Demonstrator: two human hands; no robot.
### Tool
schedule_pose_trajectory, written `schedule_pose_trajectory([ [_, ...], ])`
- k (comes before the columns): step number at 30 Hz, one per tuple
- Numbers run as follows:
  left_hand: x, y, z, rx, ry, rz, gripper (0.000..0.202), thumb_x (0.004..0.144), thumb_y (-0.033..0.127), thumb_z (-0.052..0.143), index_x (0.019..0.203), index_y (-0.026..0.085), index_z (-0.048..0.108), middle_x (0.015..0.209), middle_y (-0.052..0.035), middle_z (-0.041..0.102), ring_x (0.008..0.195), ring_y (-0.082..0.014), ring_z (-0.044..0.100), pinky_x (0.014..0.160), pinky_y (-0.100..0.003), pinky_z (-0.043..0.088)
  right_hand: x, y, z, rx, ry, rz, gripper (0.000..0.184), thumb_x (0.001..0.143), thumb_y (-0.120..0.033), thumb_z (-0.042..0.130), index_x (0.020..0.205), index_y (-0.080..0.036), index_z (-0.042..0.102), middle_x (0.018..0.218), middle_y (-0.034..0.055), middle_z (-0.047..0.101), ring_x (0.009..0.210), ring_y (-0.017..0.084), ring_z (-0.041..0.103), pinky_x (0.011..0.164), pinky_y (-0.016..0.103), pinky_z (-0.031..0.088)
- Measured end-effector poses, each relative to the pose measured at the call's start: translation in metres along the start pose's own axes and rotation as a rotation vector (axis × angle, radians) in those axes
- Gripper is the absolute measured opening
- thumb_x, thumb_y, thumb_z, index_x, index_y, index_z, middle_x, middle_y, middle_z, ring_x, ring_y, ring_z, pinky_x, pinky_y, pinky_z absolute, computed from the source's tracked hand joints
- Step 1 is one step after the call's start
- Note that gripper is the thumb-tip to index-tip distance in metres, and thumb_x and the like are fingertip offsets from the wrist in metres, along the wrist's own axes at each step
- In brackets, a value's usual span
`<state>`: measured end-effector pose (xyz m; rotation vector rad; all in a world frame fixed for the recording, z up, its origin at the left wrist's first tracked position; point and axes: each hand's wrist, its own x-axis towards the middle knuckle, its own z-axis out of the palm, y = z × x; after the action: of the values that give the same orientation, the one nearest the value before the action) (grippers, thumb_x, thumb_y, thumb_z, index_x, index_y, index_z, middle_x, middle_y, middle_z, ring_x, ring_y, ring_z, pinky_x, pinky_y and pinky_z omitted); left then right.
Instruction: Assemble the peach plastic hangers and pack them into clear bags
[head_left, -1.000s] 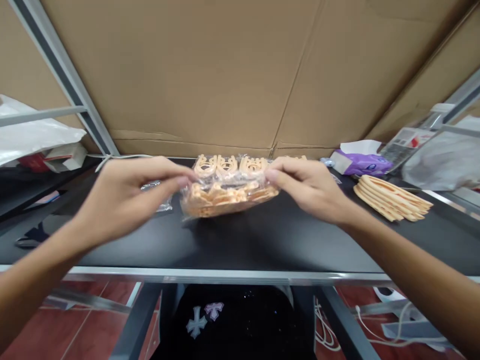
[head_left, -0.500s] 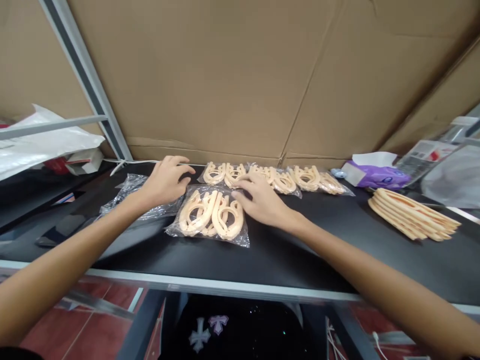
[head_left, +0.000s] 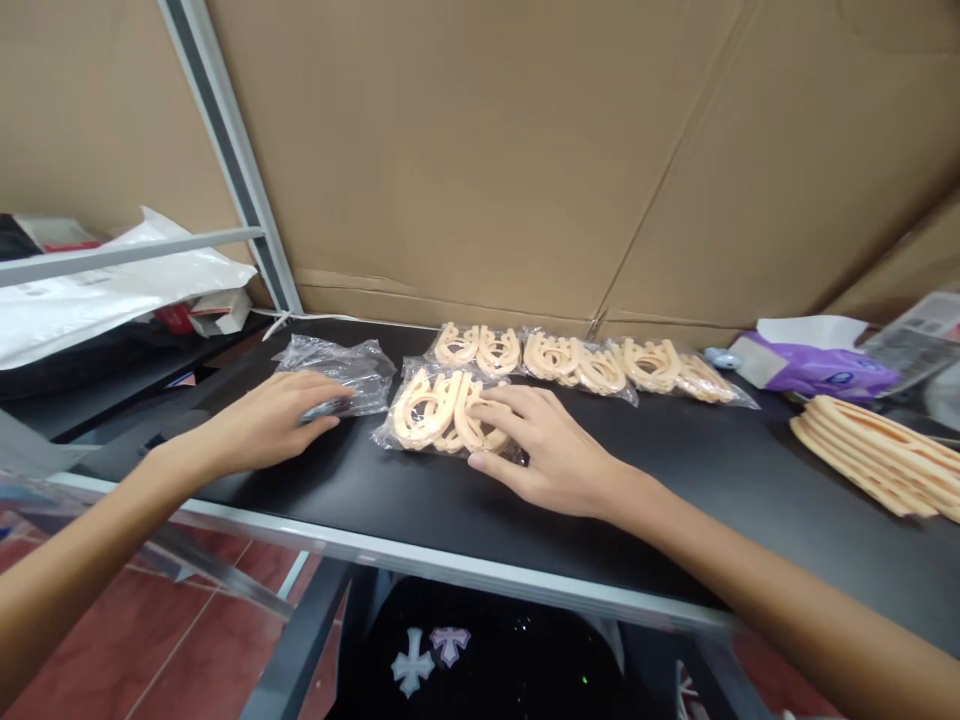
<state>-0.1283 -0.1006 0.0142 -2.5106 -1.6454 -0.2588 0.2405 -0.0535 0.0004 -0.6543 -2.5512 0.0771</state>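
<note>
A clear plastic bag of beige looped pieces (head_left: 424, 415) lies flat on the black tabletop in front of me. My right hand (head_left: 544, 445) reaches over the bag's right end, fingers spread and fingertips at the pieces; it is open. My left hand (head_left: 281, 420) is open too, palm down, thumb apart from the fingers. It is at the near edge of some crumpled clear plastic bags (head_left: 352, 365), left of the filled bag. Whether its fingertips touch them I cannot tell.
Several more filled bags (head_left: 555, 358) line the cardboard wall (head_left: 480, 180) at the back. On the right are a purple tissue pack (head_left: 825, 368) and a stack of beige curved pieces (head_left: 877, 450). A metal post (head_left: 232, 150) and white plastic package (head_left: 127, 285) stand left.
My left hand has moved away from the filled bag, left and nearer to me, to the crumpled bags. The right hand has come nearer and over the filled bag's right end. The view has shifted.
</note>
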Motion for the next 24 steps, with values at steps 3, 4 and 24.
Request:
schedule_pose_trajectory([
  [3,0.004,0.009,-0.015,0.102,0.046,-0.046,0.039,0.104,0.032,0.042,0.118,0.016,0.075,0.119,-0.0091,0.077,0.112,-0.0305,0.071,0.103,-0.046,0.053,-0.012,-0.004,-0.006,-0.065,0.049,-0.019,0.036,0.101,-0.04,0.057,0.127,-0.018,0.067,0.139,0.0198,0.065,0.13,0.034,0.059,0.107,0.056,0.046],
  [4,0.005,0.012,-0.023,0.107,0.11,-0.088,0.038,0.104,0.03,0.043,0.117,0.016,0.076,0.118,-0.0075,0.078,0.111,-0.0296,0.072,0.101,-0.044,0.055,-0.017,-0.005,-0.007,-0.085,0.063,-0.019,0.035,0.102,-0.04,0.056,0.127,-0.018,0.067,0.137,0.0198,0.065,0.129,0.034,0.06,0.106,0.056,0.047],
  [24,0.099,0.232,0.003,-0.458,-0.073,0.706,0.03,0.093,0.034,0.071,0.118,0.017,0.073,0.116,-0.0087,0.074,0.106,-0.0261,0.067,0.091,-0.042,0.056,-0.229,0.065,-0.143,-0.716,0.296,0.821,0.04,0.094,-0.046,0.053,0.1,-0.014,0.076,0.105,0.0207,0.078,0.101,0.036,0.071,0.095,0.048,0.052],
])
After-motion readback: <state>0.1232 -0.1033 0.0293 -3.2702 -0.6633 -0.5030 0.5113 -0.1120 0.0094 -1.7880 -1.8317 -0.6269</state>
